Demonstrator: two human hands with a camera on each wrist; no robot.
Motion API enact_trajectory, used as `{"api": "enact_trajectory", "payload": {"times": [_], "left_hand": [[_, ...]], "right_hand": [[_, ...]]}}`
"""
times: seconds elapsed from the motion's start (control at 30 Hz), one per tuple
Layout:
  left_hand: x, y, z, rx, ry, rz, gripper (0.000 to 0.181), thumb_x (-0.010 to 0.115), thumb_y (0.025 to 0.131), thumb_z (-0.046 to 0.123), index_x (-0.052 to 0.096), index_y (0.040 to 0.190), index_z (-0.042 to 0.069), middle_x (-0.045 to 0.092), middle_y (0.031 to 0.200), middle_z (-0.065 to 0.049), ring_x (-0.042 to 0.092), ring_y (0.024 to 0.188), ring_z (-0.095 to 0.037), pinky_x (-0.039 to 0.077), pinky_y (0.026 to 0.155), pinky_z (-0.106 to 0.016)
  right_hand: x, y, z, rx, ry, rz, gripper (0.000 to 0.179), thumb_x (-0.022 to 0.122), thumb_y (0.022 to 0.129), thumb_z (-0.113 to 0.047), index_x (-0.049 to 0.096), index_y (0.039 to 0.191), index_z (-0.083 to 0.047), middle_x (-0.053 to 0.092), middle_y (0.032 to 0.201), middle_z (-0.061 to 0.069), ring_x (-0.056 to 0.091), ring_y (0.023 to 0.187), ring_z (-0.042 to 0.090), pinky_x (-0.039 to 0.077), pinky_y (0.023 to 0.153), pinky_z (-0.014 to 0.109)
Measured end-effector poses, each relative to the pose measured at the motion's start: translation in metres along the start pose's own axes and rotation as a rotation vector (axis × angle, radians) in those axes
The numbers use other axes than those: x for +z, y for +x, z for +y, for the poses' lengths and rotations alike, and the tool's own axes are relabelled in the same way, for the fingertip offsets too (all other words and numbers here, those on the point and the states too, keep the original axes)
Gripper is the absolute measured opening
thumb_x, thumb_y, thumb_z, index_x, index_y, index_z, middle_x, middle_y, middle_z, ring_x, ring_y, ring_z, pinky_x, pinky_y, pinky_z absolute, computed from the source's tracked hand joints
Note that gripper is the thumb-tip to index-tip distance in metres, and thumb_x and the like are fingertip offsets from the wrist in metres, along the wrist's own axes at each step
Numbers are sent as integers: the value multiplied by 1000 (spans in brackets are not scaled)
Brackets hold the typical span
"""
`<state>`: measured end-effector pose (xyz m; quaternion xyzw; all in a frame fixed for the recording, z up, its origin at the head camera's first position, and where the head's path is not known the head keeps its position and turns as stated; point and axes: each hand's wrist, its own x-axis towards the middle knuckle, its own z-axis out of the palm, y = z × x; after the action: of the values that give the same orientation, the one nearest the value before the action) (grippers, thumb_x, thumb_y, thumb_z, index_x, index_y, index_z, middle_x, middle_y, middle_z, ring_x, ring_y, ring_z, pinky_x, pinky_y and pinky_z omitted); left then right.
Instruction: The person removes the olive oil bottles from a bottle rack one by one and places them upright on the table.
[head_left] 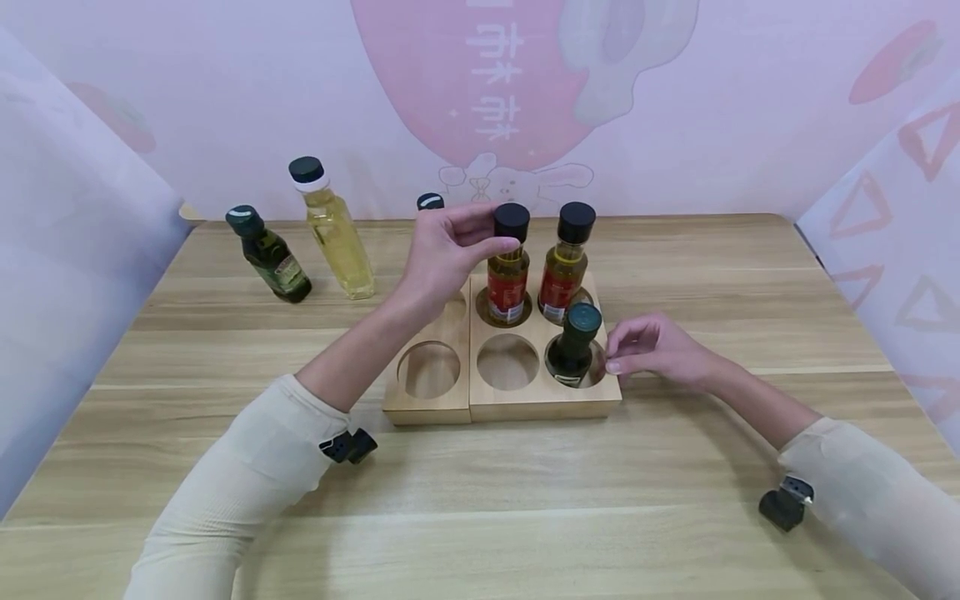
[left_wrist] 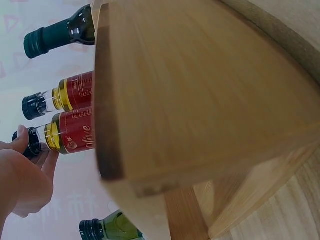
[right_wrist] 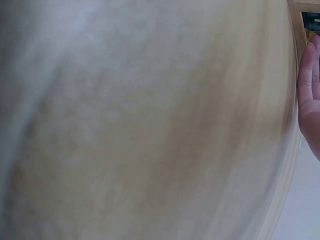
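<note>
My left hand (head_left: 446, 250) pinches a red-labelled olive oil bottle (head_left: 507, 292) near its black cap, thumb in front and fingers behind. This bottle stands upright in a rear round slot of a wooden bottle rack (head_left: 540, 410). Beside it is a matching red-labelled bottle (head_left: 557, 287), in the right rear slot. A dark green bottle (head_left: 576, 346) leans in the front right slot. My right hand (head_left: 660, 354) is at the rack's right edge with loosely bent fingers, thumb tip right at the wood and nothing in its grasp. Two other front slots hold no bottle.
On the table's left stand a small dark green bottle (head_left: 273, 258) and a taller clear bottle (head_left: 339, 242) of yellow oil. Another bottle cap (head_left: 431, 201) shows behind my left hand, its body hidden. A printed backdrop (head_left: 285, 75) rises along the table's far edge.
</note>
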<state>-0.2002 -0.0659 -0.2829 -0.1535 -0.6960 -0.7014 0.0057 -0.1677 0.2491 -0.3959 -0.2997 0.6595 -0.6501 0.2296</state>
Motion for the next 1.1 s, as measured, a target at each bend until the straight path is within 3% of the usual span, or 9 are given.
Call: {"api": "enact_trajectory", "payload": {"times": [0.53, 0.8, 1.1], "left_hand": [[-2, -2, 7, 3, 10, 19, 43, 78, 88, -7, 68, 130, -7, 72, 120, -23, 75, 108, -26, 60, 95, -30], [-2, -1, 12, 52, -3, 22, 41, 77, 87, -10, 68, 127, -10, 72, 118, -25, 77, 101, -21, 60, 94, -31], [-3, 1, 18, 62, -30, 28, 41, 77, 88, -9, 69, 128, -8, 72, 120, -23, 76, 105, -22, 58, 97, -31]], "right_hand": [[-1, 0, 2, -5, 11, -10, 20, 69, 92, 9, 73, 94, -10, 72, 91, -2, 68, 76, 12, 62, 65, 28], [0, 0, 0, -7, 6, -12, 21, 68, 92, 10, 72, 94, -10, 72, 91, -3, 68, 75, 12, 62, 65, 28], [-1, 1, 2, -15, 12, -18, 17, 70, 93, 7, 72, 94, -10, 72, 91, -3, 68, 74, 13, 62, 65, 29]]}}
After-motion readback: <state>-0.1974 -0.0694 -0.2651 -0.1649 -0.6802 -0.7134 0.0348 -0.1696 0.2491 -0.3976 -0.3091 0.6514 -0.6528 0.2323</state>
